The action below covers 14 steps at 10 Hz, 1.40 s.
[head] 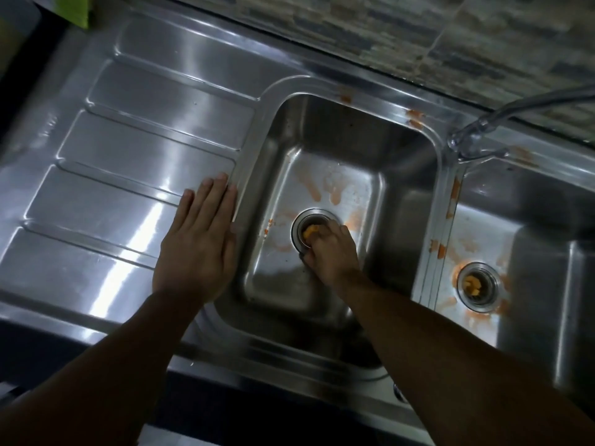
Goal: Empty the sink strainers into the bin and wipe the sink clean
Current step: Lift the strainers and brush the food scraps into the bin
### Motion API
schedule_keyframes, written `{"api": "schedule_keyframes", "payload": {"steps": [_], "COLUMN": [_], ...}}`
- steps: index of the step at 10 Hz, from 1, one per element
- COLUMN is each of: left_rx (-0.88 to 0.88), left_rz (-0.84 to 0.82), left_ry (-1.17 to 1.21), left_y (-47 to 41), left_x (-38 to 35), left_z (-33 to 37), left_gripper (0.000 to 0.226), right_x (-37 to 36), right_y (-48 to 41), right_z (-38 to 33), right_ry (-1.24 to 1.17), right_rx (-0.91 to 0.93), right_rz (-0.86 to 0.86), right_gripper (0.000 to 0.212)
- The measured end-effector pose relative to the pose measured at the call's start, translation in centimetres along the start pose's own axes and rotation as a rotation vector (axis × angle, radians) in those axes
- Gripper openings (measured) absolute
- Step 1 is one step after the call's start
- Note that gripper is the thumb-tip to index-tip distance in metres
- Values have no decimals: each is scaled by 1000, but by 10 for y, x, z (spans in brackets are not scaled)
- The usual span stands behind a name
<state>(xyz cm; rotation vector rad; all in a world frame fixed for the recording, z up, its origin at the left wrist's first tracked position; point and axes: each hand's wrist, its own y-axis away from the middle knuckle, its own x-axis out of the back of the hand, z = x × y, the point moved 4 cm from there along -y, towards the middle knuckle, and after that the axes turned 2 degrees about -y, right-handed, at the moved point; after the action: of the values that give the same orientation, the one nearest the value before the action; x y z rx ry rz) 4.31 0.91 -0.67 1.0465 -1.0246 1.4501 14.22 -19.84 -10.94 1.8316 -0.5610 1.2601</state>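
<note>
Your right grip (328,249) reaches down into the left basin (338,133), fingers curled round the near edge of the strainer (314,214), which sits in its drain with orange scraps (309,234) inside; that hold looks meant to lift it out level so nothing spills; your left grip (196,239) lies flat and spread on the drainboard (128,162), touching the basin's edge, likely to brace you as you lean; the second strainer (476,286) sits, also full, in the right basin (531,220); orange smears (314,188) mark the steel; no bin is in view.
</note>
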Motion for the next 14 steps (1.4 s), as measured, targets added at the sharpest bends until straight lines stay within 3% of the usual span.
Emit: {"api": "schedule_keyframes", "payload": {"steps": [4, 5, 6, 9, 12, 14], "left_rx": [5, 16, 13, 151, 115, -24], "left_rz": [-8, -5, -29, -162, -175, -250], "left_ry": [33, 39, 45, 53, 203, 259], "left_y": [-1, -1, -1, -7, -9, -20], "left_x": [2, 3, 6, 20, 4, -23], "left_z": [1, 1, 5, 32, 191, 276], "left_gripper": [58, 57, 57, 65, 57, 56], "right_x": [14, 26, 43, 111, 138, 119], "right_y": [18, 31, 50, 117, 189, 235], "right_z": [-1, -4, -4, 25, 110, 177], "right_ry": [-151, -107, -131, -344, -349, -155], "right_rx": [-8, 36, 54, 85, 10, 0], "right_rz": [91, 153, 217, 468, 597, 748], "right_gripper": [41, 30, 31, 11, 16, 7]}}
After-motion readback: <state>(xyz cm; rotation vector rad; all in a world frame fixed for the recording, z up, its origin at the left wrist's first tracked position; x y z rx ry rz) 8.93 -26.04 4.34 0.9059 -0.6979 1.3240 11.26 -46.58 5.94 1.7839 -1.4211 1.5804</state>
